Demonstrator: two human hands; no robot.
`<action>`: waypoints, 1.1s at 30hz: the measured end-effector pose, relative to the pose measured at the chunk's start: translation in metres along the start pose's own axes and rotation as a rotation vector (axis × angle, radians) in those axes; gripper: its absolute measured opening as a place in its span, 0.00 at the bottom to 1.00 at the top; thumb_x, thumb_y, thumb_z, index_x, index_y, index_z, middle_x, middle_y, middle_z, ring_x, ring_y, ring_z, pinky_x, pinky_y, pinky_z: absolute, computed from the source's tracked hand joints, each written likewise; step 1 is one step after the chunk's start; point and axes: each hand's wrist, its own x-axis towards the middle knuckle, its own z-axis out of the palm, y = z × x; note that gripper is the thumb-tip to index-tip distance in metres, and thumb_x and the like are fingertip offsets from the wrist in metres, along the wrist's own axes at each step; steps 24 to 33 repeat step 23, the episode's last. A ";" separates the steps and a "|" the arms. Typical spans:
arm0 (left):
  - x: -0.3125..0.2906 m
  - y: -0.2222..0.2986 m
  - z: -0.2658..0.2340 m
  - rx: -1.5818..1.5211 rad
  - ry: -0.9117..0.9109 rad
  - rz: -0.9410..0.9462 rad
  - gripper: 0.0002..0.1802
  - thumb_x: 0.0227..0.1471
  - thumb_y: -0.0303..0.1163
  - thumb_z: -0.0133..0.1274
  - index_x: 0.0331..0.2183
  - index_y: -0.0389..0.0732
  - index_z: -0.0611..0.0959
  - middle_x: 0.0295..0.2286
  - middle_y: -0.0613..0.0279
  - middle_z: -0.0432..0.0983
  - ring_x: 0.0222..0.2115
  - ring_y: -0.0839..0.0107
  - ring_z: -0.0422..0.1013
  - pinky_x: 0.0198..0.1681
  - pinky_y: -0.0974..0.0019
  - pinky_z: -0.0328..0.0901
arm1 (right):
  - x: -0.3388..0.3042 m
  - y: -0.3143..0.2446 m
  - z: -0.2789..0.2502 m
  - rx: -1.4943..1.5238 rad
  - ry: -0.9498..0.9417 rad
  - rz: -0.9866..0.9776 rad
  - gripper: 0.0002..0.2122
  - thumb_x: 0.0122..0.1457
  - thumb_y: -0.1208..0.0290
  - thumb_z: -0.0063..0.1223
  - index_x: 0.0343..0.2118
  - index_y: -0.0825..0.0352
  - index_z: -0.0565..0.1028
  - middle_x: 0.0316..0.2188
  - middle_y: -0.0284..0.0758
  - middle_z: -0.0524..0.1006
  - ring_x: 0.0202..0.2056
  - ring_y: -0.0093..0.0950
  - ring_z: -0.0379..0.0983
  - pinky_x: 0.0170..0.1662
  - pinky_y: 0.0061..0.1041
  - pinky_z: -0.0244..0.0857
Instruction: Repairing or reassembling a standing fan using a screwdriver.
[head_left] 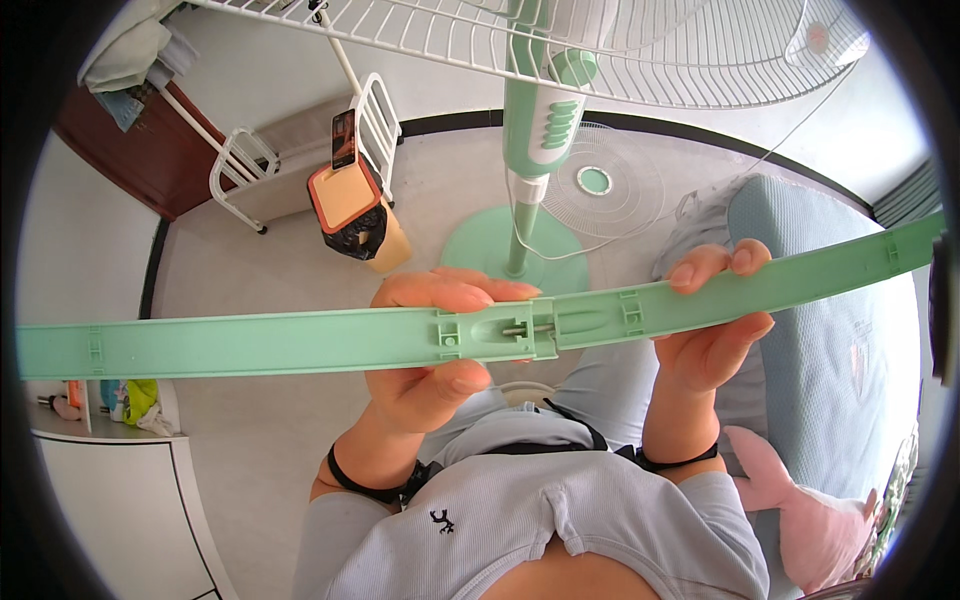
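A long, pale green plastic band point(250, 342) stretches across in front of me, its inner face with clips toward me. It looks like a fan grille's rim hoop. Near the middle its two ends meet, where a small metal screw point(528, 331) shows in the joint. My left hand point(430, 375) grips the band just left of that joint, thumb below and fingers over the top edge. To the right of the joint, my right hand point(712, 330) pinches the band between thumb and fingers. Both ends of the band run toward the picture's rim.
A green and white standing fan point(540, 130) with a white wire grille point(420, 40) stands ahead. Another round grille point(630, 185) lies on the floor behind its base point(465, 250). A lidded bin point(345, 195) and white rack point(380, 125) are left; a blue-covered bed point(840, 280) and pink plush toy point(815, 530) right.
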 end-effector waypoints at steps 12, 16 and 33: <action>0.003 -0.003 0.008 -0.020 -0.058 -0.017 0.20 0.38 0.27 0.52 0.35 0.32 0.66 0.31 0.44 0.67 0.25 0.65 0.69 0.26 0.68 0.67 | -0.006 -0.003 -0.014 -0.040 0.038 -0.014 0.18 0.51 0.54 0.37 0.33 0.66 0.58 0.24 0.44 0.70 0.29 0.30 0.68 0.29 0.23 0.64; 0.008 0.004 0.011 -0.020 -0.032 -0.038 0.18 0.40 0.26 0.50 0.35 0.32 0.65 0.30 0.44 0.68 0.23 0.67 0.69 0.24 0.70 0.66 | -0.001 -0.007 -0.011 -0.080 0.020 -0.015 0.17 0.52 0.55 0.37 0.32 0.67 0.60 0.23 0.44 0.71 0.27 0.31 0.70 0.29 0.24 0.65; 0.026 0.016 0.015 0.019 -0.014 -0.082 0.17 0.42 0.30 0.48 0.35 0.34 0.64 0.29 0.45 0.69 0.21 0.67 0.69 0.23 0.68 0.66 | 0.020 -0.021 -0.004 -0.201 0.008 0.013 0.17 0.51 0.56 0.38 0.32 0.68 0.61 0.24 0.47 0.71 0.27 0.33 0.70 0.30 0.25 0.65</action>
